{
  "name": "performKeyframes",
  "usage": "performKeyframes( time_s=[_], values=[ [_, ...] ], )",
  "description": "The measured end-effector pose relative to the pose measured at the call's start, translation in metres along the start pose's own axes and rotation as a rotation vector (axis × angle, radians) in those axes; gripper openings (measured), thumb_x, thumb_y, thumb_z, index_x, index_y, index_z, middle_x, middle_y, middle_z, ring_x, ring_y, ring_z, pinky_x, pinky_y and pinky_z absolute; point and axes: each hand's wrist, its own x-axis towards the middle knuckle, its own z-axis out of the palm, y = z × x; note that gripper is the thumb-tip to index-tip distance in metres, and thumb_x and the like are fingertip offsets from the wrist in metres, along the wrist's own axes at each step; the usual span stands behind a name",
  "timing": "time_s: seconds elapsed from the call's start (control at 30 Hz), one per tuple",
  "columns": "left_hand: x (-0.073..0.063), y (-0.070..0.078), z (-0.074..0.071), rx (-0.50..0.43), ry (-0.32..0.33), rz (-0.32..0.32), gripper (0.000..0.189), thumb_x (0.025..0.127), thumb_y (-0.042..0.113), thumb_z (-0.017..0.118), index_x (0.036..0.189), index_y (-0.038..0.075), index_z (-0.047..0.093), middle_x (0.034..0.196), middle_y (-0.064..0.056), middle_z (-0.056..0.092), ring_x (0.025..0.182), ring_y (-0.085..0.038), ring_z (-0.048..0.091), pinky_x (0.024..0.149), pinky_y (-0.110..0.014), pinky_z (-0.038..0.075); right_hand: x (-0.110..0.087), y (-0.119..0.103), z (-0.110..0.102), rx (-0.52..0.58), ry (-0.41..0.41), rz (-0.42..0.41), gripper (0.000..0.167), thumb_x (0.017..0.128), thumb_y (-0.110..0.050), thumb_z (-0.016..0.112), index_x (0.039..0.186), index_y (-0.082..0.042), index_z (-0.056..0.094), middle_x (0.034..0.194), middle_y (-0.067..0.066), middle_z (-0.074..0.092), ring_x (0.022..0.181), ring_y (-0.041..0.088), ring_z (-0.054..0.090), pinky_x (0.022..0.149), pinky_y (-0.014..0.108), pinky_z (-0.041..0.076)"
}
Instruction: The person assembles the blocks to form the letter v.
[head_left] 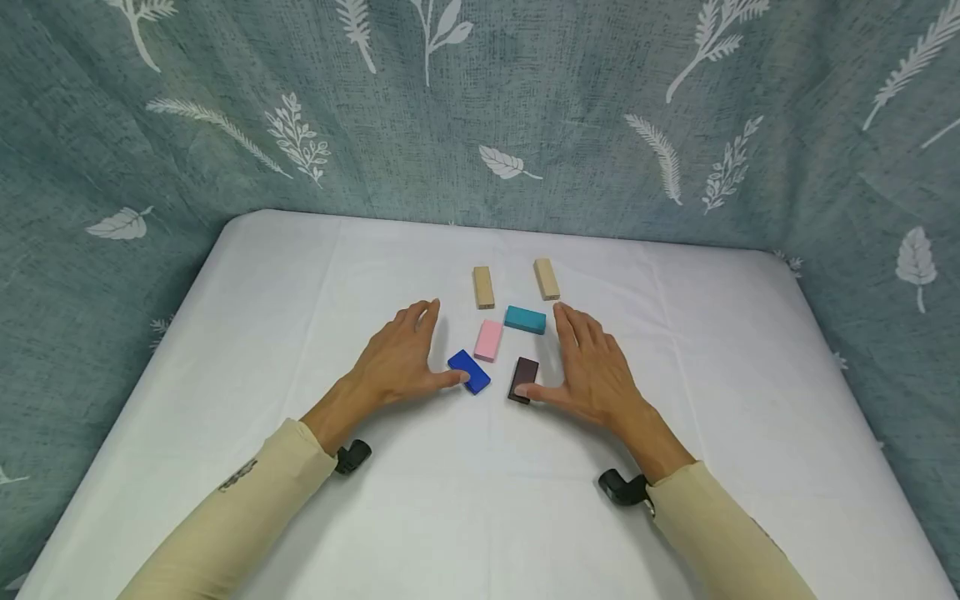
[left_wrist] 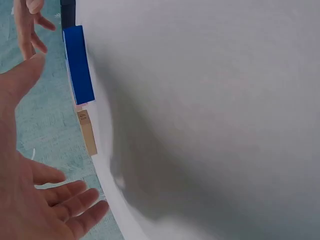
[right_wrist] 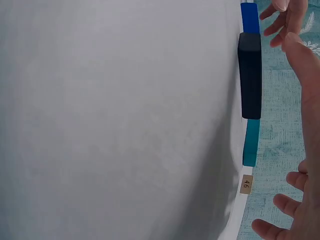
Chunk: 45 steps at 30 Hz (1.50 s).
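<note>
My left hand (head_left: 402, 354) hovers at the left of a loose group of small blocks, fingers extended and thumb over the blue block (head_left: 468, 372). In the left wrist view a gap shows between that thumb and the blue block (left_wrist: 79, 65). Across from it, my right hand (head_left: 596, 367) is spread, its thumb overlapping the dark brown block (head_left: 524, 375) in the head view. The right wrist view shows the thumb apart from the dark block (right_wrist: 250, 75). Between the hands lie a pink block (head_left: 488, 340) and a teal block (head_left: 525, 320). Neither hand holds anything.
Two plain wooden blocks (head_left: 483, 287) (head_left: 547, 279) lie farther back; one wooden block's end (right_wrist: 246, 184) bears the number 46. A white cloth (head_left: 420, 517) covers the table. Behind it hangs a blue-green curtain (head_left: 465, 108) with a leaf pattern.
</note>
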Motion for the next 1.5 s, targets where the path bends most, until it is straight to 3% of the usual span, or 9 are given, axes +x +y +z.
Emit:
performKeyframes(
  time_s=[0.17, 0.53, 0.9, 1.17, 1.5],
  values=[
    [0.0, 0.004, 0.0, 0.012, -0.021, -0.003, 0.115, 0.078, 0.074, 0.069, 0.154, -0.004, 0.032, 0.151, -0.022, 0.041, 0.136, -0.037, 0.044, 0.104, -0.051, 0.046, -0.002, -0.002, 0.0, 0.013, -0.021, 0.006, 0.128, 0.072, -0.085, 0.064, 0.161, -0.006, 0.018, 0.161, 0.016, 0.028, 0.142, 0.036, 0.034, 0.107, 0.058, 0.037],
    [-0.002, 0.015, 0.0, 0.005, -0.099, -0.008, 0.111, 0.078, 0.071, 0.071, 0.153, -0.002, 0.036, 0.151, -0.02, 0.042, 0.134, -0.034, 0.046, 0.104, -0.049, 0.046, -0.005, -0.003, 0.001, 0.048, -0.037, 0.013, 0.124, 0.072, -0.085, 0.063, 0.159, -0.007, 0.025, 0.157, 0.015, 0.035, 0.141, 0.033, 0.036, 0.107, 0.056, 0.038],
    [-0.002, 0.02, 0.002, 0.039, -0.096, 0.024, 0.103, 0.078, 0.068, 0.074, 0.144, -0.005, 0.045, 0.14, -0.02, 0.051, 0.124, -0.032, 0.053, 0.101, -0.045, 0.049, -0.006, -0.004, 0.001, 0.063, -0.024, -0.027, 0.114, 0.074, -0.077, 0.069, 0.155, -0.005, 0.034, 0.149, 0.015, 0.044, 0.131, 0.031, 0.046, 0.101, 0.052, 0.043],
    [-0.001, 0.023, 0.005, 0.082, -0.079, 0.053, 0.095, 0.078, 0.067, 0.075, 0.136, -0.005, 0.054, 0.125, -0.017, 0.057, 0.11, -0.028, 0.056, 0.093, -0.041, 0.052, -0.007, -0.004, 0.002, 0.105, -0.024, -0.028, 0.107, 0.074, -0.073, 0.071, 0.151, -0.006, 0.04, 0.144, 0.013, 0.049, 0.128, 0.03, 0.049, 0.099, 0.051, 0.045],
    [0.0, 0.024, 0.007, 0.092, -0.072, 0.064, 0.087, 0.079, 0.064, 0.076, 0.13, -0.004, 0.058, 0.116, -0.015, 0.059, 0.104, -0.026, 0.057, 0.089, -0.039, 0.053, -0.009, -0.006, 0.003, 0.145, -0.054, -0.013, 0.097, 0.075, -0.069, 0.073, 0.146, -0.008, 0.047, 0.138, 0.011, 0.055, 0.126, 0.029, 0.051, 0.101, 0.051, 0.045]
  ],
)
